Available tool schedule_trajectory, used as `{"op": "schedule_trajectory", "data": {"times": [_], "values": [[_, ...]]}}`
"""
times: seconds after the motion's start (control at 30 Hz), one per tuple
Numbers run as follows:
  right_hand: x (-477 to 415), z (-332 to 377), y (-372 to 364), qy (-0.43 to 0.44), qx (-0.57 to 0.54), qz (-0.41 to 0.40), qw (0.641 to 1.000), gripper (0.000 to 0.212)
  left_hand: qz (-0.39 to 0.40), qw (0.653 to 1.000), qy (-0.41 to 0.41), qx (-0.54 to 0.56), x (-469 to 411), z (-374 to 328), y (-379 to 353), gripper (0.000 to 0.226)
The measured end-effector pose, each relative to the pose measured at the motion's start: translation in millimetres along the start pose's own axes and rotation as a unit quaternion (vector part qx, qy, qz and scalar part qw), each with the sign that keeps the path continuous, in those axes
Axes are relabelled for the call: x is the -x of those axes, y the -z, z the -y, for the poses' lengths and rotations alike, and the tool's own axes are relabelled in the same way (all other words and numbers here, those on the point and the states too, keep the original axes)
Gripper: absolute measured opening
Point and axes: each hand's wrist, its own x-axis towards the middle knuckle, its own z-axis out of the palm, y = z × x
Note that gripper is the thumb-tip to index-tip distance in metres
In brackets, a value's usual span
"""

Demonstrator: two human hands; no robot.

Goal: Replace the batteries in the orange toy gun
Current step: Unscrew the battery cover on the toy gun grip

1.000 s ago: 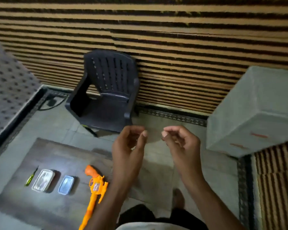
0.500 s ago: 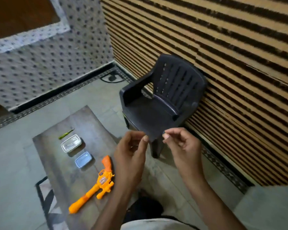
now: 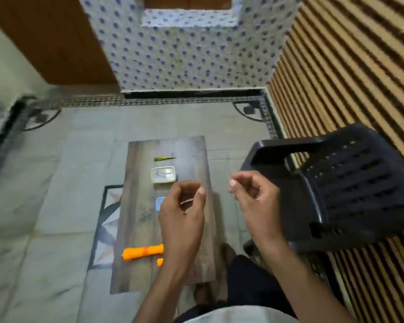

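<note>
Watching through the head camera, I am seeing both hands hovering above the wooden board (image 3: 138, 206), touching nothing. The left hand (image 3: 182, 206) is hanging over the board's middle, the right hand (image 3: 254, 197) just past its right edge. Fingers on both are curling loosely, thumbs near forefingers, and I am finding nothing pinched in either. The orange toy gun (image 3: 142, 251) is lying untouched across the board's near end, partly hiding under the left forearm. A green screwdriver (image 3: 164, 159) is sitting at the board's far end, a white tray (image 3: 163, 174) just nearer, and a blue tray (image 3: 159, 202) nearer again, half covered by the left hand. I am reading that row as tool and parts laid within reach. I am judging the job not yet begun.
</note>
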Motion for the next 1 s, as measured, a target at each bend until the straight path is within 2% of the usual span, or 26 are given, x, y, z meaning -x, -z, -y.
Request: {"op": "schedule_trajectory", "data": {"times": [0.17, 0.27, 0.33, 0.43, 0.6, 0.87, 1.0], "values": [[-62.7, -1.5, -51.3, 0.001, -0.005, 0.112, 0.994, 0.01, -0.107, 0.993, 0.045, -0.013, -45.9, 12.2, 0.8, 0.011], [-112.2, -3.2, -90.3, 0.0, -0.004, 0.21, 0.978, 0.013, -0.206, 0.975, 0.081, -0.024, -76.3, 19.7, -5.8, 0.01], [-130.7, -1.1, -104.8, -0.004, -0.018, 0.243, 0.97, 0.015, -0.228, 0.968, 0.098, -0.034, -85.8, 17.5, -7.6, 0.008], [-167.0, 5.5, -137.3, -0.003, -0.016, 0.352, 0.936, 0.016, -0.335, 0.932, 0.132, -0.037, -105.8, 17.4, -11.4, 0.006], [-188.9, 19.0, -172.4, 0.025, -0.009, 0.453, 0.891, 0.012, -0.448, 0.879, 0.162, -0.013, -113.6, 13.4, -12.6, 0.012], [-167.2, 32.8, -176.9, 0.055, -0.008, 0.521, 0.851, 0.006, -0.508, 0.85, 0.141, 0.017, -97.6, 7.3, -6.8, 0.006], [-164.4, 29.5, -166.4, 0.092, 0.009, 0.528, 0.844, 0.008, -0.513, 0.847, 0.135, 0.029, -92.3, 15.8, -8.0, 0.006]]}}
